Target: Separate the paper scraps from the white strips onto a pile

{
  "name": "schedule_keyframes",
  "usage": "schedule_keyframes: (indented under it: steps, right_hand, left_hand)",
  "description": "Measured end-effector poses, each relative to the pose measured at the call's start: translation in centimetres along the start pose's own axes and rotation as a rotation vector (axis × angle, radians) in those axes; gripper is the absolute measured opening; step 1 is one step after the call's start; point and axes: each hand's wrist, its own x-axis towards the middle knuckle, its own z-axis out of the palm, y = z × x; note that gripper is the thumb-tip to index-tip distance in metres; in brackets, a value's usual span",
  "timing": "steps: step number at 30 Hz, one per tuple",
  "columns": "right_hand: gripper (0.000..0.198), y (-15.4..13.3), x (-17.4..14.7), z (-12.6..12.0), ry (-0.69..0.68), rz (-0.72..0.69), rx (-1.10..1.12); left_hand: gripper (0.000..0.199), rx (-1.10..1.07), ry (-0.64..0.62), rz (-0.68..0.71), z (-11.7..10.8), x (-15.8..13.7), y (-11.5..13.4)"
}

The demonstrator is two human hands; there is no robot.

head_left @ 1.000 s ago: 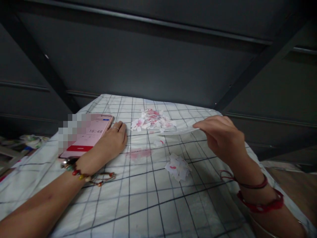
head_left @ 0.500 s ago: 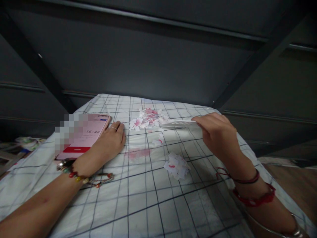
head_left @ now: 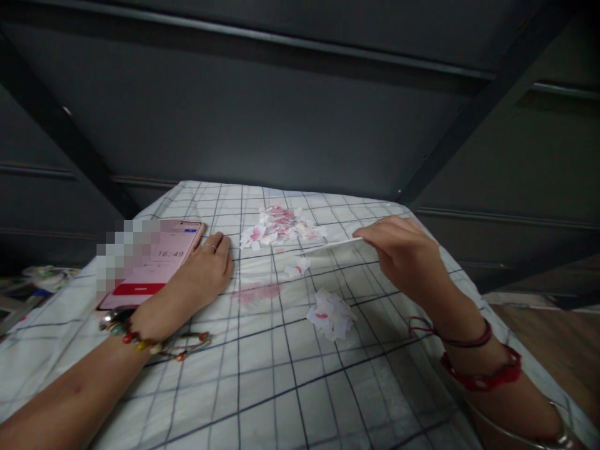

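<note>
My right hand (head_left: 407,256) is closed in a pinch on a thin white card (head_left: 335,245), seen almost edge-on. The card's far end is just above a few loose paper scraps (head_left: 298,267). Behind it lies a larger heap of torn paper scraps (head_left: 281,226), white with pink and red marks. A smaller pile of white scraps (head_left: 330,314) sits nearer to me, one bearing a red mark. My left hand (head_left: 206,265) rests flat on the cloth with nothing in it, against the right edge of a pink phone (head_left: 162,265) that shows a timer.
Everything lies on a white checked cloth (head_left: 262,400) with a pink stain (head_left: 257,292) in the middle. A dark panelled wall (head_left: 262,119) rises directly behind the cloth. Some blurred items (head_left: 49,278) are beyond its left edge, and brown floor (head_left: 553,337) shows at the right.
The card's far end has come away from the larger heap, slightly toward me, to the few loose scraps, and the card is now more edge-on. My left hand stays in place.
</note>
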Motion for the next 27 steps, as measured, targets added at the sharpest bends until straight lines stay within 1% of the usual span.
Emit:
schedule_keyframes:
  steps: [2,4,6,8,13,15,20,22,25,27]
  right_hand:
    - [0.032,-0.2,0.1,0.2,-0.004,-0.042,0.065]
    - [0.032,-0.4,0.1,0.3,0.026,-0.07,0.127]
    - [0.033,-0.6,0.2,0.4,0.074,-0.072,0.16]
    - [0.034,-0.8,0.2,0.5,0.086,-0.07,0.173]
    - [0.035,0.1,0.2,0.0,-0.022,-0.059,0.22]
    - [0.034,0.8,0.0,-0.4,-0.03,-0.066,0.216]
    - [0.031,1.5,-0.3,-0.7,0.102,-0.052,0.118]
    - [0.031,1.3,-0.3,-0.6,0.084,-0.054,0.107]
    - [0.031,1.2,-0.1,-0.7,0.026,-0.09,0.15]
    - [0.03,1.2,-0.1,-0.9,0.03,-0.092,0.141]
  left_hand:
    - [0.046,-0.008,0.006,-0.004,-0.1,0.0,0.1]
    - [0.045,-0.017,0.018,0.0,0.0,0.0,0.1]
    - [0.045,-0.018,0.03,0.004,0.1,-0.1,0.0]
    - [0.045,-0.012,0.042,0.011,0.3,-0.1,-0.2]
    - [0.047,0.017,0.034,0.014,0.5,-0.1,-0.3]
    - [0.049,0.05,0.009,0.0,0.3,-0.1,-0.2]
    - [0.051,0.068,-0.016,0.01,0.0,0.0,0.0]
    - [0.051,0.059,-0.004,0.019,0.1,0.0,-0.2]
    - [0.052,0.048,0.015,0.021,0.5,0.0,-0.4]
    - [0.051,0.046,0.027,0.016,0.6,0.0,-0.5]
